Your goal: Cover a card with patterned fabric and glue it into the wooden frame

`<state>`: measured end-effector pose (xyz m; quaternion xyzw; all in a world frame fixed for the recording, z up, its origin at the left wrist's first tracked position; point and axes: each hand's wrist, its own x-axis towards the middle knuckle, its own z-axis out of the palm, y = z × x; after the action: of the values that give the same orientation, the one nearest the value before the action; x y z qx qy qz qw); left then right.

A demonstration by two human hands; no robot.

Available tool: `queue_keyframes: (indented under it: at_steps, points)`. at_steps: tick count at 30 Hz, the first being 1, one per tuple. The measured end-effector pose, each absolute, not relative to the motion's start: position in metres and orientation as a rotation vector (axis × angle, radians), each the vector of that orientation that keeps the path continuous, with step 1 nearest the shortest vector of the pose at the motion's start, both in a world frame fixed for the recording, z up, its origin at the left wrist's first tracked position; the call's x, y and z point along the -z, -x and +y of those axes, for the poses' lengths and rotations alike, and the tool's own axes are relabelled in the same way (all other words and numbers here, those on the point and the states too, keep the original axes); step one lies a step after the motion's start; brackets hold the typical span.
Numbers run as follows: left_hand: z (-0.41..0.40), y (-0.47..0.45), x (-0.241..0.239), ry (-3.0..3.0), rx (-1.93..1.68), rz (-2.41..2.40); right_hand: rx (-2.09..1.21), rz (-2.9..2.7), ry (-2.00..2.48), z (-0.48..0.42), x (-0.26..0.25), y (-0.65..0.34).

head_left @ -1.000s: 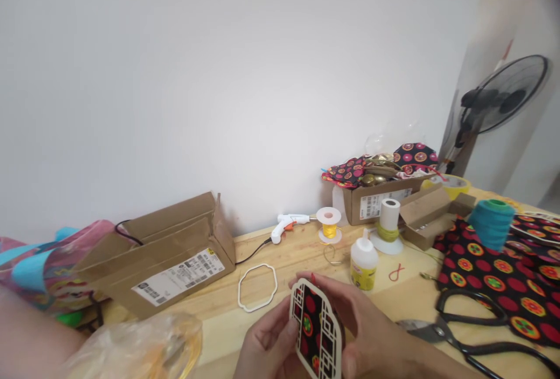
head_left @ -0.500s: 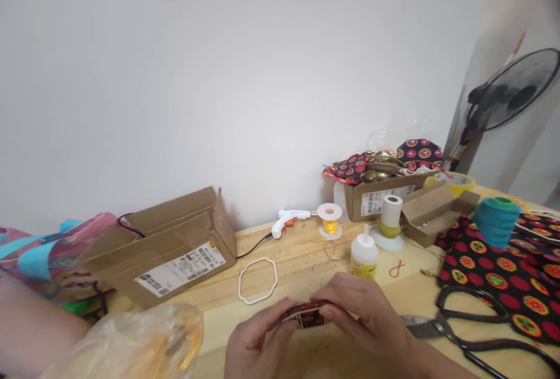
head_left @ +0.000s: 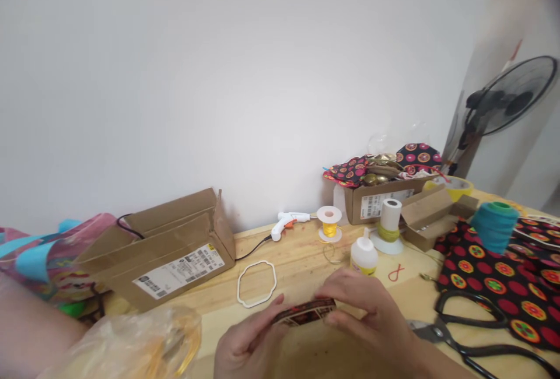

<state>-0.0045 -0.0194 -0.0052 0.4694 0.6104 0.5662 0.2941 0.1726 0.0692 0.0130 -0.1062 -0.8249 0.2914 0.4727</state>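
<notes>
Both my hands hold a small flat ornament (head_left: 306,312), a white lattice frame over black fabric with red and green dots. It lies nearly level, edge toward me. My left hand (head_left: 249,344) pinches its left end from below. My right hand (head_left: 371,315) grips its right end from above, fingers curled over it. A white frame ring (head_left: 257,284) lies on the wooden table (head_left: 297,256) just beyond my left hand. A white glue bottle with a yellow label (head_left: 364,255) stands right behind my right hand.
An open cardboard box (head_left: 166,256) sits at the left, a fabric-filled box (head_left: 380,192) at the back. A glue gun (head_left: 289,223), yellow thread spool (head_left: 329,221), teal spool (head_left: 494,224), patterned fabric (head_left: 503,285), black scissors (head_left: 472,332) and a plastic bag (head_left: 131,347) lie around. A fan (head_left: 507,99) stands right.
The ornament was upright and facing me a second ago; my hands have tipped it flat and lowered it. My right hand now covers its right end.
</notes>
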Motion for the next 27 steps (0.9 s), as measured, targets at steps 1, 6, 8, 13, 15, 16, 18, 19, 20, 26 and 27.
queue_keyframes:
  at_steps: [1,6,8,13,15,16,18,19,20,26,27]
  points:
    - [-0.019,0.005,0.005,-1.224,-1.52,1.596,-0.694,-2.032,0.264,0.069,-0.013,-0.173]
    - [-0.017,0.0,0.002,-1.109,-1.599,1.582,-0.643,-2.029,0.279,0.069,-0.013,-0.173]
    - [-0.017,-0.001,0.001,-1.141,-1.585,1.586,-0.674,-2.02,0.287,0.069,-0.012,-0.174]
    - [-0.018,0.002,0.003,-1.297,-1.563,1.61,-0.728,-1.981,0.282,0.066,-0.013,-0.173]
    - [-0.018,0.005,0.004,-1.452,-1.5,1.605,-0.702,-1.998,0.276,0.064,-0.013,-0.173]
    - [-0.017,0.007,0.004,-1.52,-1.477,1.597,-0.689,-2.01,0.274,0.063,-0.014,-0.173]
    - [-0.017,0.01,0.005,-1.611,-1.449,1.568,-0.665,-2.009,0.272,0.061,-0.015,-0.173]
    - [-0.016,0.01,0.005,-1.628,-1.444,1.555,-0.66,-2.001,0.275,0.061,-0.015,-0.173]
    - [-0.016,0.01,0.005,-1.627,-1.444,1.546,-0.658,-1.99,0.28,0.06,-0.015,-0.173]
    - [-0.02,0.001,0.01,-1.351,-1.559,1.583,-0.635,-1.951,0.286,0.058,-0.015,-0.172]
    - [-0.021,0.001,0.01,-1.352,-1.573,1.597,-0.632,-1.961,0.286,0.059,-0.015,-0.172]
